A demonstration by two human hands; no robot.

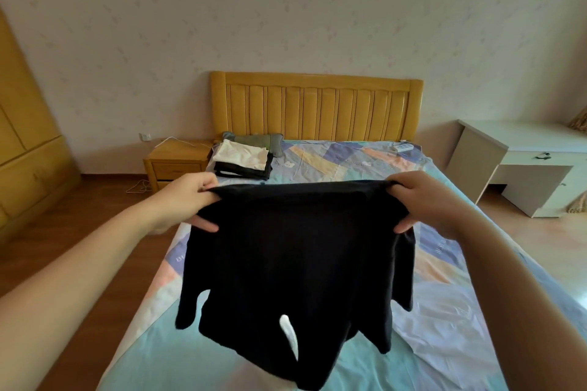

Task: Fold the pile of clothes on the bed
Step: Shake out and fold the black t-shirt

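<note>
Black garment hangs spread between left hand and right hand, blocks the straight path over mid bed. Open sheet right of garment and toward the headboard, hand can pass there. Folded stack sits on the far left part of the bed, pillow just behind it, touching. White remote near the far right corner. Nightstand just beside bed's left side, wardrobe far left, floor lane between. White table stands right of bed, narrow floor gap between
</note>
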